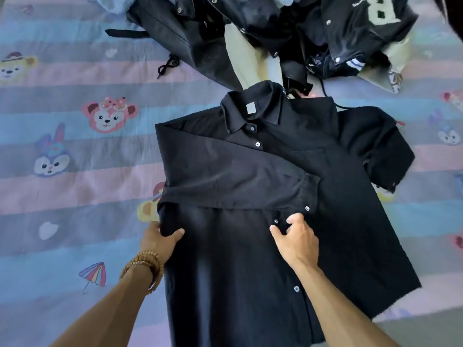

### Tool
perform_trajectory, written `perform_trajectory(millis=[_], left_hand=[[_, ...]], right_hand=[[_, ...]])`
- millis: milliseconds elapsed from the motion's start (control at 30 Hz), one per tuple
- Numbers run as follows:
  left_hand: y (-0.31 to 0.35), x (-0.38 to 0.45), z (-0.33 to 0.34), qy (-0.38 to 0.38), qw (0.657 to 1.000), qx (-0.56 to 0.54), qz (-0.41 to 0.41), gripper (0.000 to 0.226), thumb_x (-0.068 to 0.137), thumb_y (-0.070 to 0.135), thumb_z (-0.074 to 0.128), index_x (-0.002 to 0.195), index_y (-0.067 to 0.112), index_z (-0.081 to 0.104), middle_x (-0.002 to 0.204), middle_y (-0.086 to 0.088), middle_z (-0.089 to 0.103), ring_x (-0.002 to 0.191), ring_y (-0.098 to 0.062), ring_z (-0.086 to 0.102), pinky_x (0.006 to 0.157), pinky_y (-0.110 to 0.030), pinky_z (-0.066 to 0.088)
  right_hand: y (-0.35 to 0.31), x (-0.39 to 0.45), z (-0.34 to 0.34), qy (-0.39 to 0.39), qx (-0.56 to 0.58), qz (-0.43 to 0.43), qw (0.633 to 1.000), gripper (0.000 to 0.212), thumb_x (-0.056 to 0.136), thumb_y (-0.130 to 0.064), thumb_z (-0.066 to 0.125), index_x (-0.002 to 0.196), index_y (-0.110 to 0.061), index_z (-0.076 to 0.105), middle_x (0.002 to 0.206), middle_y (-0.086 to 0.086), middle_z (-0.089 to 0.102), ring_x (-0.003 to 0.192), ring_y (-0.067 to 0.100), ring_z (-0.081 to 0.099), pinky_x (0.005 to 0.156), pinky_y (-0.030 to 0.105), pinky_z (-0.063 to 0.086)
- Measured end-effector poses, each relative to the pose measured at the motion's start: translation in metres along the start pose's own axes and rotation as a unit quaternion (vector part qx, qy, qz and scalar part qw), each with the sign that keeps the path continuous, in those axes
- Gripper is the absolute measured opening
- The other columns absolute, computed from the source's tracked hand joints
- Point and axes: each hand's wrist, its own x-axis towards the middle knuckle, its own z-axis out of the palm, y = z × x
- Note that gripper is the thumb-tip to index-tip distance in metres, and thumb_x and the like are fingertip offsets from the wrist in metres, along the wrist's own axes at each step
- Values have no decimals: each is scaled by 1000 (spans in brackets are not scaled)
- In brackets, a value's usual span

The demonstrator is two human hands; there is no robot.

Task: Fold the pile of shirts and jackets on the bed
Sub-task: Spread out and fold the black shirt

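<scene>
A black button-up shirt (250, 259) lies face up on the bed, collar away from me. Its left side is folded inward, and the left sleeve lies across the chest toward the button placket. My left hand (160, 237) grips the folded left edge of the shirt, thumb on top of the cloth. My right hand (295, 236) pinches the shirt front at the placket, just below the sleeve cuff. The right sleeve (375, 146) still spreads out flat to the right.
A pile of dark jackets and shirts (288, 33) sits at the far end of the bed, one with a large white number. The striped pastel bedsheet (75, 196) with cartoon animals stretches to the left and right of the shirt.
</scene>
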Motion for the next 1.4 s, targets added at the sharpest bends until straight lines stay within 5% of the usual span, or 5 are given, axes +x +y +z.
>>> perform_trajectory(millis=[200,433,800,1167,1400], left_hand=[[-57,-32,4,-45,998,-37,-20,33,79,24,79,106,10,67,102,-10,70,93,-31,67,92,-46,53],[-98,-77,8,29,994,109,9,40,92,23,63,125,2,55,121,-18,62,111,-37,58,99,-41,45],[-19,-142,78,103,921,343,151,61,86,37,57,140,21,35,149,-4,26,135,-26,30,106,-42,35],[171,-120,239,-23,839,401,368,74,93,36,48,154,24,8,161,3,4,149,-21,-2,121,-38,8],[260,-94,318,-44,817,451,357,92,90,30,60,153,24,-7,160,0,-17,147,-27,-19,119,-53,2]], right_hand=[[10,-32,14,-32,19,94,995,55,82,-39,74,121,-13,46,122,9,47,98,37,60,74,36,43],[54,-41,17,-35,61,68,995,35,95,-27,58,66,-19,39,82,10,59,82,35,55,66,35,40],[98,-43,-33,-245,60,9,968,26,82,-22,71,98,-19,50,92,2,61,59,20,69,63,34,60],[133,138,-140,-23,157,62,985,7,88,-24,59,90,-18,62,93,-1,66,92,24,61,80,33,50],[136,253,-185,140,84,10,986,52,86,-33,67,131,-13,50,131,10,50,124,31,44,98,45,39]])
